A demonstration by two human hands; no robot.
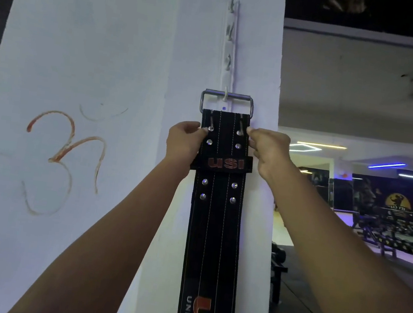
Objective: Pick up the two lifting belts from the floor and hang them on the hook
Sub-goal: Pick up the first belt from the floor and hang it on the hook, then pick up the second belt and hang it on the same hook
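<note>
While buckle (226, 104) hooked, hands (183, 144) flank belt (216, 223)

**Around your grip: wall and gym**

Left of your grip you see a reddish painted symbol (61, 161) on the white pillar (97, 37). Right and lower, a dumbbell rack (399, 237) stands beneath blue strip lighting (386, 165).

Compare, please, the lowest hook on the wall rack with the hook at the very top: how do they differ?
The lowest hook carries the belt's metal buckle; the top hook is bare. The lowest sits just above both hands, the top far beyond them. Both are pale and share one white rack strip.
</note>
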